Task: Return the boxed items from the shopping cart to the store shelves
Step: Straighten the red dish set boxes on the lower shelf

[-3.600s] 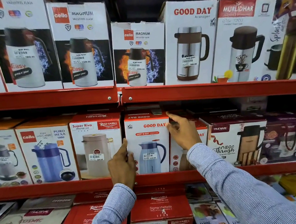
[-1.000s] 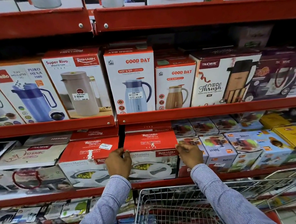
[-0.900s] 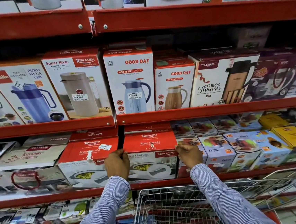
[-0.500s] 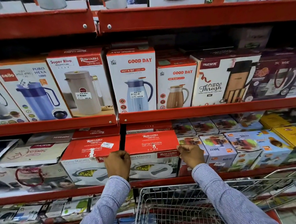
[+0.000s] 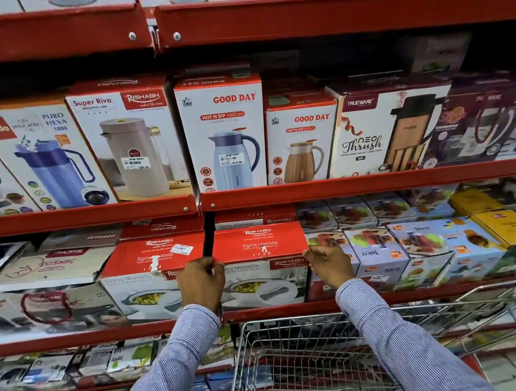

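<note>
Head view: both hands (image 5: 201, 282) (image 5: 331, 267), fingers curled, gripped Sigma Marbella box (image 5: 259, 245) edges at 12 o'clock; best pushed squarely, evenly.

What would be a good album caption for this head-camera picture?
Both hands, left and right, grip a red Sigma Marbella box on the store shelf, above a wire shopping cart.

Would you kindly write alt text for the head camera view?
Both hands, left hand and right hand, grip the sides of a red Sigma Marbella box on a red store shelf, above a wire shopping cart. Flask boxes fill the shelf above.
</note>
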Tool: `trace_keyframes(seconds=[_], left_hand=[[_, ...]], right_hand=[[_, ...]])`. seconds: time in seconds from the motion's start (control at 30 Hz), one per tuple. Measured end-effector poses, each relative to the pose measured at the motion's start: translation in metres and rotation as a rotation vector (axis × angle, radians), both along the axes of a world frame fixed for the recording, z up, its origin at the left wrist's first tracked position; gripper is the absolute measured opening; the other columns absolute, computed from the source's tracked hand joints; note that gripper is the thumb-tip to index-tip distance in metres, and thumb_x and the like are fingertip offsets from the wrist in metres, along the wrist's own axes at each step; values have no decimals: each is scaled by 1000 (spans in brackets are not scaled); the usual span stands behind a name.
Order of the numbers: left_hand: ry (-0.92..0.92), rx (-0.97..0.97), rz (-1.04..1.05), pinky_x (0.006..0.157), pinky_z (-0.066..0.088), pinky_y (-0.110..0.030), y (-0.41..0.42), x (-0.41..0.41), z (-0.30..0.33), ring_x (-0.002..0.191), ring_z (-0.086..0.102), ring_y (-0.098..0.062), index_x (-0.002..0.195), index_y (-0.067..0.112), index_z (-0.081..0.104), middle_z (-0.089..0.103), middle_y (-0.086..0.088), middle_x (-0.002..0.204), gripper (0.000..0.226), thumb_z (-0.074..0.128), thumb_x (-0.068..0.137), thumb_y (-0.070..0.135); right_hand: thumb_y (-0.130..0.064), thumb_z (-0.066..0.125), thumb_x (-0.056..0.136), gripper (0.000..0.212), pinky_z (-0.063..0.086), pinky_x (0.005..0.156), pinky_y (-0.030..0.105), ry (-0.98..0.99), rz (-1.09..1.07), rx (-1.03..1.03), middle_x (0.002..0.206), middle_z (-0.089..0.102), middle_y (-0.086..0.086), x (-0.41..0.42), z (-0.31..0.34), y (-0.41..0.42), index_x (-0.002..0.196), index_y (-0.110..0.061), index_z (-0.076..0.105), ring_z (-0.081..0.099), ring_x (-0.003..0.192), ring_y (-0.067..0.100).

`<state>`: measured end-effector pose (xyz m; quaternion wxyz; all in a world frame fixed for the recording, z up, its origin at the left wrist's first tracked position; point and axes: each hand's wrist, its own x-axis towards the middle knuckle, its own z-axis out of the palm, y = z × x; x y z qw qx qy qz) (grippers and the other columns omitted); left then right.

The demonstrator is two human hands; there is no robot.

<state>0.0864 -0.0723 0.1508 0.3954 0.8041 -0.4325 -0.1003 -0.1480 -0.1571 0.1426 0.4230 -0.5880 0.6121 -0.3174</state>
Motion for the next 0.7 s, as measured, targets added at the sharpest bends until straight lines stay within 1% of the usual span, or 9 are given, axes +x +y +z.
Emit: trace_keyframes(seconds=[0.07, 0.17, 0.27, 0.33, 0.37, 0.43, 0.5, 0.6, 0.7], left_hand=[[15, 4, 10, 79, 55, -30, 0, -4, -1, 68, 70, -23, 111, 6, 73, 78, -14, 99, 32, 69, 85, 25], [36, -64, 75, 75, 55, -30, 8, -24, 0, 57, 59, -14, 116, 10, 69, 76, -5, 73, 33, 67, 86, 24], [88, -198, -14, 69, 60, -31, 13, -59, -9, 65, 64, -7, 109, 10, 71, 76, -8, 100, 24, 66, 87, 17], [140, -157, -117, 69, 62, -28, 9, -85, -21, 71, 69, -10, 102, 13, 74, 77, -4, 94, 19, 67, 85, 16], [160, -114, -160, 67, 60, -20, 5, -97, -26, 70, 69, -9, 99, 15, 76, 77, 0, 88, 17, 67, 84, 15], [183, -20, -235, 65, 50, -8, -3, -123, -34, 71, 69, -9, 96, 17, 77, 77, 2, 86, 16, 68, 83, 17], [213, 79, -318, 72, 55, -17, -12, -143, -45, 74, 71, -13, 95, 18, 77, 78, 0, 88, 17, 66, 82, 19], [259, 227, -348, 67, 60, -35, -27, -164, -63, 66, 71, -24, 90, 21, 75, 78, -6, 79, 19, 63, 77, 27], [312, 302, -285, 72, 56, -28, -39, -177, -75, 81, 72, -27, 94, 18, 73, 78, -8, 88, 21, 70, 77, 30]], right_hand=[[-22, 64, 89, 33, 44, 86, 21, 0, 65, 16, 115, 72, 8, -5, -1, -3, 117, -7, 67, 61, 89, 11], [-26, 64, 89, 40, 47, 97, 29, 24, 163, 42, 124, 66, 4, -19, -3, -9, 124, -8, 63, 63, 105, 14], [-19, 63, 88, 34, 48, 96, 28, 124, 166, 15, 118, 70, 4, -41, -4, -24, 121, -13, 65, 65, 106, 17], [-17, 64, 86, 34, 52, 94, 31, 225, 178, -39, 112, 73, 4, -57, -3, -37, 119, -19, 66, 67, 103, 20], [-18, 65, 84, 38, 51, 95, 31, 291, 207, -65, 114, 72, 4, -64, -2, -44, 122, -20, 64, 66, 106, 22], [-21, 67, 83, 54, 44, 102, 30, 431, 310, -88, 131, 62, 7, -76, 3, -57, 134, -16, 53, 56, 123, 26], [-28, 72, 81, 78, 35, 111, 34, 597, 455, -90, 150, 42, 10, -83, 8, -70, 147, -13, 33, 39, 138, 28], [-46, 78, 70, 107, 27, 117, 36, 838, 650, -92, 160, 22, 9, -89, 7, -95, 151, -14, 17, 25, 146, 27], [-60, 79, 59, 120, 30, 116, 39, 998, 763, -103, 160, 21, 7, -90, 2, -113, 151, -15, 17, 27, 144, 30]])
